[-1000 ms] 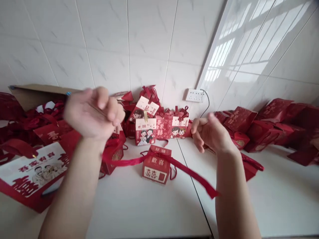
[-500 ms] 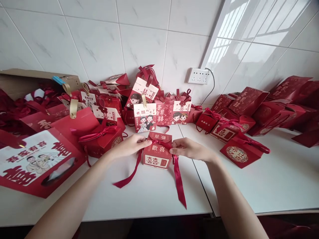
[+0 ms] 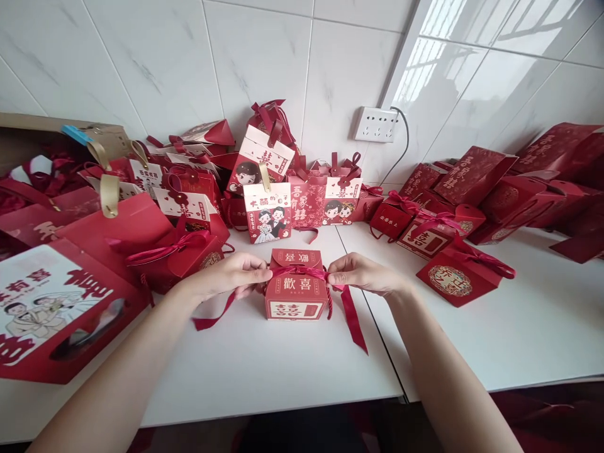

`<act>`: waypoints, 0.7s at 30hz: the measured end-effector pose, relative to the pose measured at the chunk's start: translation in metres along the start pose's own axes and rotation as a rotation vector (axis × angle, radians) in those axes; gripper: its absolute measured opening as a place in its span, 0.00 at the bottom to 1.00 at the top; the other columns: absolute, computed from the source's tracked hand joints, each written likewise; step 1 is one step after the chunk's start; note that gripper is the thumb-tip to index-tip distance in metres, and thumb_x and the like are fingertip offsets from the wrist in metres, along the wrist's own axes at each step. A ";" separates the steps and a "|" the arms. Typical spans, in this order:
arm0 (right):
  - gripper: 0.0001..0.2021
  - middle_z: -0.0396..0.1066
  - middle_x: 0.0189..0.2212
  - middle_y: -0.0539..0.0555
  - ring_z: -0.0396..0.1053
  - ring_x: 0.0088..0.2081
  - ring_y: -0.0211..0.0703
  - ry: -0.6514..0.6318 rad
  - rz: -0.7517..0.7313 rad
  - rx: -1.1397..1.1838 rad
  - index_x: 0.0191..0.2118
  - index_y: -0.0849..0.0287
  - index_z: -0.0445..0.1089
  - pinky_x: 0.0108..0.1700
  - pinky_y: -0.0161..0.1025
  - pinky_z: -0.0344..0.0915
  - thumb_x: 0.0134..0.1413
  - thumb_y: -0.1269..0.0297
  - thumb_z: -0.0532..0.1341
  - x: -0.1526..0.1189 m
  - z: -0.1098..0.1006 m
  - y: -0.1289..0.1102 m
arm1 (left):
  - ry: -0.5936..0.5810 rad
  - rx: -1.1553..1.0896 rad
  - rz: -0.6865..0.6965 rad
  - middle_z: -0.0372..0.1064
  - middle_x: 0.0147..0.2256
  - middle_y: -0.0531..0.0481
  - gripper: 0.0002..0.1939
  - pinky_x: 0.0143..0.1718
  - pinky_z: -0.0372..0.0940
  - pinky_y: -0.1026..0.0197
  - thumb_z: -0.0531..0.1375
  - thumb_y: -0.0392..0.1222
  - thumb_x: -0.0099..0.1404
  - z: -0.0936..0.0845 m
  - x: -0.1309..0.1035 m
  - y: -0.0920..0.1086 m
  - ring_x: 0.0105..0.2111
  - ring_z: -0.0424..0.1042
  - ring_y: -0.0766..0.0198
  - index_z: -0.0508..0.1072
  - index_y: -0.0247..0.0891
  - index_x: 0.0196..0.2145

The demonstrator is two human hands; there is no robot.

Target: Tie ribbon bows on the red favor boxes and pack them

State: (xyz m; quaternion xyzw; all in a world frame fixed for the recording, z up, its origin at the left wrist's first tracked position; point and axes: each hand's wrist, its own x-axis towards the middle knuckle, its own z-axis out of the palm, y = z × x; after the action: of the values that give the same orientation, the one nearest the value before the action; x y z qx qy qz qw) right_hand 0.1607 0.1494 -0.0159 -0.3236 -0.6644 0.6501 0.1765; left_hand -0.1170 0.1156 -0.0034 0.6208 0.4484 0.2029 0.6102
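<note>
A small red gift box [image 3: 296, 296] with white and gold lettering stands upright on the white table, its printed front towards me. A dark red ribbon [image 3: 299, 270] runs across its top, with one tail hanging out on each side. At the box's left side my left hand [image 3: 240, 274] pinches the ribbon between thumb and fingers. My right hand [image 3: 359, 273] pinches the ribbon at the right side in the same way. Between both hands the ribbon lies stretched flat over the lid. Whether there is a knot in it, I cannot tell.
Several red gift boxes stand behind, among them a couple-printed box [image 3: 267, 217]. At left lie a large red gift bag [image 3: 75, 302] and a cardboard box [image 3: 108, 135]. On the right are more ribboned boxes [image 3: 460, 277]. A power strip [image 3: 375, 124] hangs on the tiled wall.
Both hands have spread slightly outward with the ribbon pulled along. The ribbon tails have shifted outward and upward. The camera view has moved a little.
</note>
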 end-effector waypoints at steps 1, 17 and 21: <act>0.13 0.63 0.19 0.46 0.57 0.23 0.30 -0.011 -0.003 -0.003 0.24 0.64 0.71 0.27 0.32 0.53 0.46 0.58 0.65 0.000 0.000 0.000 | -0.013 0.009 0.001 0.55 0.14 0.58 0.18 0.18 0.48 0.67 0.61 0.54 0.57 -0.001 0.000 -0.001 0.14 0.53 0.73 0.67 0.36 0.22; 0.15 0.56 0.16 0.44 0.50 0.22 0.30 -0.073 -0.035 -0.124 0.21 0.63 0.69 0.26 0.34 0.47 0.47 0.56 0.64 -0.007 -0.011 -0.005 | -0.135 0.009 0.091 0.61 0.18 0.55 0.20 0.21 0.51 0.66 0.61 0.54 0.57 -0.003 0.006 -0.011 0.17 0.58 0.72 0.64 0.36 0.19; 0.11 0.61 0.21 0.47 0.55 0.24 0.32 0.046 -0.243 -0.085 0.23 0.61 0.73 0.27 0.34 0.53 0.49 0.59 0.64 -0.015 -0.007 -0.011 | -0.119 -0.053 0.092 0.66 0.22 0.52 0.19 0.21 0.53 0.66 0.61 0.52 0.56 0.004 0.006 -0.007 0.17 0.60 0.72 0.65 0.35 0.19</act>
State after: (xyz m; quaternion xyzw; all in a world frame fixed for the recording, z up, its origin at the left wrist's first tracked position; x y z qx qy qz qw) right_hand 0.1743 0.1455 -0.0015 -0.2628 -0.7215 0.5875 0.2553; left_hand -0.1128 0.1175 -0.0125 0.6354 0.3768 0.2055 0.6419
